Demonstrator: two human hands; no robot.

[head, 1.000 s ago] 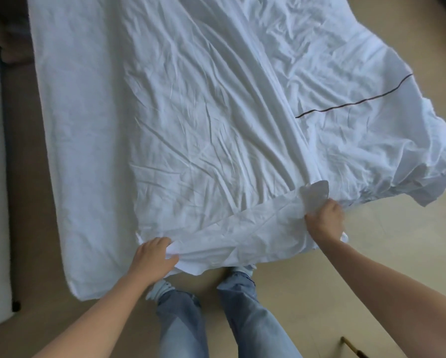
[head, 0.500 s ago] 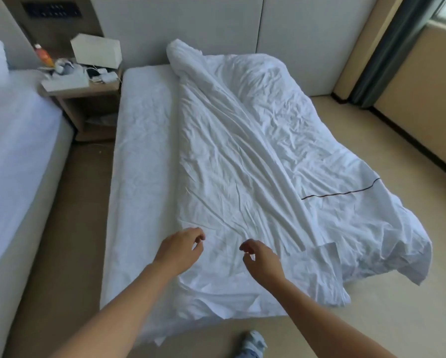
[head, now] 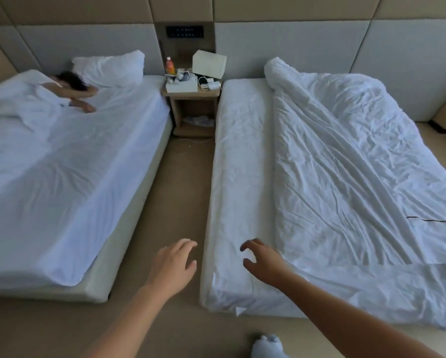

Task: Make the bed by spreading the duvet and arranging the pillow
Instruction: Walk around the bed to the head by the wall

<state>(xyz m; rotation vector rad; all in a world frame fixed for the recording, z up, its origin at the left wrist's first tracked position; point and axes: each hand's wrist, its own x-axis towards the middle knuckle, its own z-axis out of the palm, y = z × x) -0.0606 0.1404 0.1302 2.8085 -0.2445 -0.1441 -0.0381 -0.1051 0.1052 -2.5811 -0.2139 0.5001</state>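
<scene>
Here the duvet [head: 346,177] is a soft white cover, heavily creased in long diagonal folds, lying askew on the right-hand bed [head: 240,177]: it covers the side of that bed away from the nightstand [head: 192,99], bunches into a rounded hump at the head end, and leaves a bare strip of wrinkled fitted sheet along the side nearest the nightstand. A thin dark line crosses the cover near the frame's right edge, where the fabric is cut off. The left hand [head: 172,267] hovers over the tan floor in the aisle leading from the nightstand, palm down, fingers loosely spread, gripping nothing. The right hand [head: 264,262] reaches over the bed's foot corner, fingers curled like a claw just above the sheet beside the duvet's edge, also empty; whether it touches the fabric is hard to tell. Beyond the nightstand, a plump white pillow [head: 110,67] leans against the padded headboard of the other bed [head: 74,177], where a person lies partly under white bedding. Small items on the nightstand are too blurred to identify, apart from an orange-capped bottle [head: 170,66] and a pale boxy lamp [head: 209,63]
</scene>
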